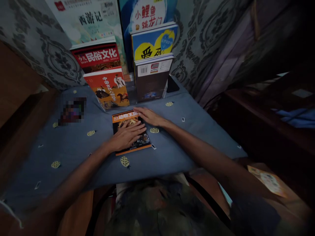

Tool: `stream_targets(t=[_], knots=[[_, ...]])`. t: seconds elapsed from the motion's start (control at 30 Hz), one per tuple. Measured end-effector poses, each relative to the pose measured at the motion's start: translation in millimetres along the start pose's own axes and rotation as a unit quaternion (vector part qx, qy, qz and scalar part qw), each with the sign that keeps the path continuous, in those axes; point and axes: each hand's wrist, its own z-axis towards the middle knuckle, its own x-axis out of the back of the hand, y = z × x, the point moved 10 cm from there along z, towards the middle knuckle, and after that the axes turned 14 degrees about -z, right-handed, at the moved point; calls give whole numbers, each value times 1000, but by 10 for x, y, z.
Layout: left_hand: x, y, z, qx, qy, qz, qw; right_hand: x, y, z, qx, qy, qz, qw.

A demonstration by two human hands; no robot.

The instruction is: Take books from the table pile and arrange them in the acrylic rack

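Looking down through the head camera, I see the book [124, 116] lying flat on the blue cloth [187, 131] straight ahead of me, just in front of the upright books in the stand. Its long axis runs away from my body toward the stand, the near end swung a little to my right, and its orange title band is at the far end, reading upright to me. My left hand [126, 136] is the nearer one to its middle: it lies palm down across the cover, fingers stretched out and loosely together, pointing toward my right, gripping nothing. My right hand [150, 116] rests flat at the far right corner, fingers extended over the upper edge, its heel off on the cloth beside the book; it grasps nothing either. Just beyond my fingertips the orange-red book [109, 87] and the dark book [151, 78] lean in the stand, apart from the flat one.
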Motion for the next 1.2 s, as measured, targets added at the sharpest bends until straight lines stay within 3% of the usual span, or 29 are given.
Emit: stream_targets(t=[0.2, 0.33, 0.43, 0.57, 0.63, 0.7, 0.93, 1.2], knots=[[-131, 366, -158, -70, -46, -18, 996, 17, -8, -15, 12, 15, 10, 1000], [-112, 436, -185, -81, -56, -46, 994, -2, -6, -9, 9, 9, 1, 1000], [45, 209, -160, -56, -18, -92, 994, -43, -13, -18, 2, -5, -19, 1000], [611, -610, -256, 72, 196, -107, 972, -39, -107, -50, 3, -8, -78, 997], [775, -942, -345, 103, 251, -125, 954, -5, -209, -39, 3, -2, -122, 992], [855, -1137, -399, 98, 277, -165, 942, 13, -392, 8, 19, 2, -161, 987], [829, -1297, -443, 70, 304, -261, 914, -263, -1295, 165, 173, -23, -154, 972], [829, -1163, -425, 81, 280, -157, 943, -419, -1720, -260, 240, -22, -103, 965]])
